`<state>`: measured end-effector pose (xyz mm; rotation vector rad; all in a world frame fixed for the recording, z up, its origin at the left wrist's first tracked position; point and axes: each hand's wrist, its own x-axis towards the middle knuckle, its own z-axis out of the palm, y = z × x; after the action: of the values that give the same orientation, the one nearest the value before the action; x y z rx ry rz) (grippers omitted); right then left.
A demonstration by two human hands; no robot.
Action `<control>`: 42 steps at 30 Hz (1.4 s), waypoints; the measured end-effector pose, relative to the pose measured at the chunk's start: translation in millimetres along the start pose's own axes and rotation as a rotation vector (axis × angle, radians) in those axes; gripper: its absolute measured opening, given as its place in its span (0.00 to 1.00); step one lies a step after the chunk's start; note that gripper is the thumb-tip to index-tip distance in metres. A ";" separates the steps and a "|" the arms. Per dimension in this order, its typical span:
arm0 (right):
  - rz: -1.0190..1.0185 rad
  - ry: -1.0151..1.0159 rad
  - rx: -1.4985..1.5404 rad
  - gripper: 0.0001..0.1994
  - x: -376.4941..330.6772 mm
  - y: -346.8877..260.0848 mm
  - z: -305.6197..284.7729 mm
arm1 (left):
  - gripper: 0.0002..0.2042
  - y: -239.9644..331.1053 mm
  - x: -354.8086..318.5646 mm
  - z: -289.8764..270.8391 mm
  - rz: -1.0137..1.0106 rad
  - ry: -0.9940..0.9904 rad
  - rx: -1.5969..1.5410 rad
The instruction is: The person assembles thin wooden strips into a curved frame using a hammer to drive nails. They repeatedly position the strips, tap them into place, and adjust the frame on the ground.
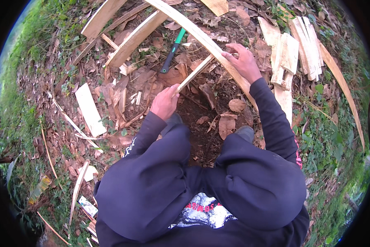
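Note:
My left hand (pixel 165 102) is closed round the near end of a narrow wooden stick (pixel 195 74). The stick slants up and away to the right, its far end meeting a long pale wooden strip (pixel 193 31). That strip runs from the top edge down toward my right forearm. My right hand (pixel 243 64) grips the strip just right of where the two meet, fingers bent over its edge. Beyond my left hand, a tool with a black and green handle (pixel 171 57) lies on the leaves; its head is hidden or out of sight.
Split wood pieces (pixel 284 57) are piled at the right, beside a long curved strip (pixel 343 80). Two broad boards (pixel 137 37) (pixel 102 18) lie at the far left. A short flat board (pixel 89 109) rests left of me. Dry leaves (pixel 227 125) cover the soil between my feet.

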<state>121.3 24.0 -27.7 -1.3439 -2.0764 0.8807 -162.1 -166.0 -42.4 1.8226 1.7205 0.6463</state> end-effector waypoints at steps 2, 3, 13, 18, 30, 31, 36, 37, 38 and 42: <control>0.018 -0.021 -0.023 0.24 15.7 2.2 9.7 | 0.17 -1.0 3.3 4.5 0.017 0.015 -0.016; 0.105 -0.071 0.000 0.23 20.4 2.4 11.6 | 0.17 -0.1 5.6 6.0 0.011 0.012 -0.024; 0.102 -0.087 0.080 0.20 37.7 26.4 28.3 | 0.19 -6.7 18.7 0.0 -0.042 -0.077 0.011; 0.122 -0.130 0.039 0.20 43.7 28.1 35.3 | 0.18 -19.9 22.6 0.0 -0.011 -0.074 -0.005; 0.116 -0.095 0.032 0.19 56.2 34.5 50.1 | 0.17 -41.3 35.7 2.4 0.005 -0.047 -0.053; 0.110 -0.097 0.037 0.19 56.1 33.7 50.1 | 0.17 -42.8 34.7 3.9 -0.008 -0.055 -0.056; 0.221 -0.089 0.188 0.17 49.5 25.8 48.2 | 0.16 -41.0 30.9 5.9 -0.030 -0.066 -0.079; 0.233 -0.082 0.207 0.16 49.4 24.8 47.1 | 0.16 -40.3 30.6 6.3 -0.019 -0.058 -0.087; 0.228 -0.089 0.208 0.15 50.9 27.3 46.2 | 0.16 -39.7 31.4 6.4 -0.003 -0.051 -0.096; 0.209 -0.098 0.199 0.14 53.4 26.6 45.5 | 0.16 -38.0 31.5 0.5 -0.035 -0.063 -0.075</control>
<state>84.4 70.1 -73.9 -1.4514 -1.8829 1.2296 -187.6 -133.4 -69.2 1.7396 1.6608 0.6243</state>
